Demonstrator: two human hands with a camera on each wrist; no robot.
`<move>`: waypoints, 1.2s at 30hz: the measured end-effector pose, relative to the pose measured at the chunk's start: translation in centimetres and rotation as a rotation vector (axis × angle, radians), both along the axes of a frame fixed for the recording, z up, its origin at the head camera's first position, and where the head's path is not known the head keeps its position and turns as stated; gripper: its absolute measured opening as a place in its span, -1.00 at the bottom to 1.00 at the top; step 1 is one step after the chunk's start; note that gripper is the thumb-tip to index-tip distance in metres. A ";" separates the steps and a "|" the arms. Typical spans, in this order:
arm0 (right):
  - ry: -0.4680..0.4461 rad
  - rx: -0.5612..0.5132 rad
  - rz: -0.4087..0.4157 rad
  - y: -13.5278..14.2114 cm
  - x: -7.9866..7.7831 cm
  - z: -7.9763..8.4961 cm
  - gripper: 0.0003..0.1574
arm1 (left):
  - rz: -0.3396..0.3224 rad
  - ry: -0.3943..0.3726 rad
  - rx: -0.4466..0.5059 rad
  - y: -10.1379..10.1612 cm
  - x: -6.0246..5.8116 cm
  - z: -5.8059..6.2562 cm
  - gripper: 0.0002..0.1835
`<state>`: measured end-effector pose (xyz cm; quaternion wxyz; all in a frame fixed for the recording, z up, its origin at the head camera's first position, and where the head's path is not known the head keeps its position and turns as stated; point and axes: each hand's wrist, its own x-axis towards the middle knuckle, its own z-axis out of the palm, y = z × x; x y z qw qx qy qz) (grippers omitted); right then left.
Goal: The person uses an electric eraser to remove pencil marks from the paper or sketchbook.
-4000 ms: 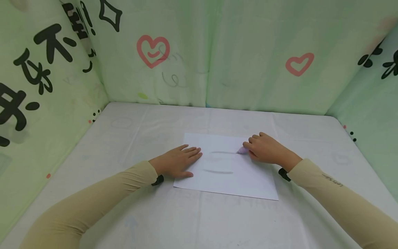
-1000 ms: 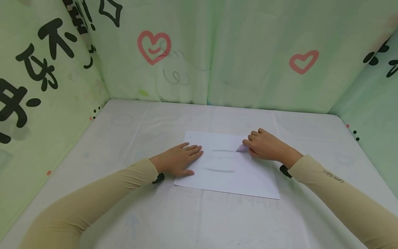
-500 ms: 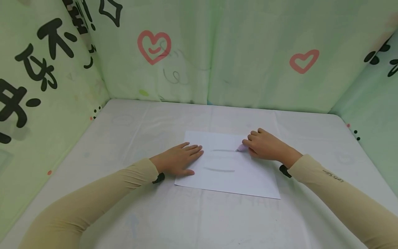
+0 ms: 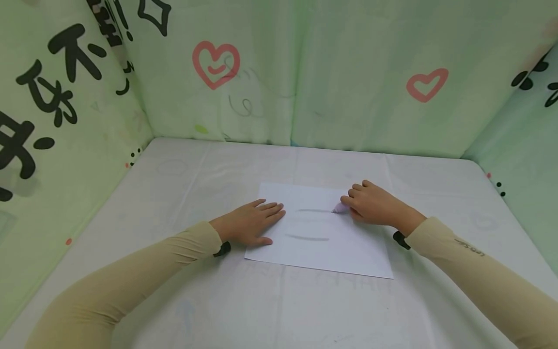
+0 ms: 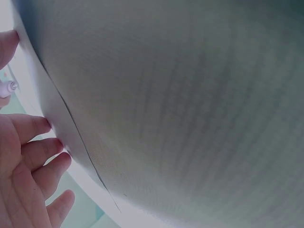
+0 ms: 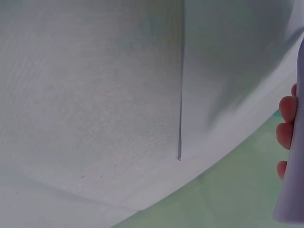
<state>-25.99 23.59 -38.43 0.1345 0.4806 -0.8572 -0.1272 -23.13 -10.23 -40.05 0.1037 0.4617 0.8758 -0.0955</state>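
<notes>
A sheet of white paper (image 4: 348, 252) lies on the white-covered table. My left hand (image 4: 248, 223) rests flat on its left side, fingers spread. Between thumb and fingers, my right hand (image 4: 370, 203) grips a thick lavender pen (image 4: 340, 208) over the sheet's right half. The pen's pointed tip is at the right end of a thin grey upper line (image 4: 314, 210); a darker lower line (image 4: 307, 238) runs nearer me. In the right wrist view the pen's barrel (image 6: 293, 161) widens towards one end, fingertips curled around it. The left wrist view catches its small tip (image 5: 13, 86) beyond my left thumb.
Green curtains (image 4: 348, 97) with red hearts and black lettering enclose the table (image 4: 196, 300) at the back and both sides. A black wrist device (image 4: 400, 240) shows under the right cuff, another (image 4: 223, 249) under the left. Faint stains mark the tablecloth.
The head view has tilted slightly since the earliest frame. Both hands, the pen and the two lines on the paper look essentially the same.
</notes>
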 end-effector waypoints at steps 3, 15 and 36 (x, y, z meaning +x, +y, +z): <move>0.011 -0.005 0.006 -0.1 -0.3 -0.1 -0.85 | 0.001 -0.004 0.007 0.0 0.0 0.0 -0.20; -0.005 0.004 -0.001 0.1 0.0 0.0 -0.86 | 0.005 -0.006 0.008 0.0 -0.2 -0.2 -0.19; -0.019 0.028 -0.018 -0.3 -0.3 0.0 -0.87 | -0.001 0.003 0.009 0.0 -0.1 -0.1 -0.20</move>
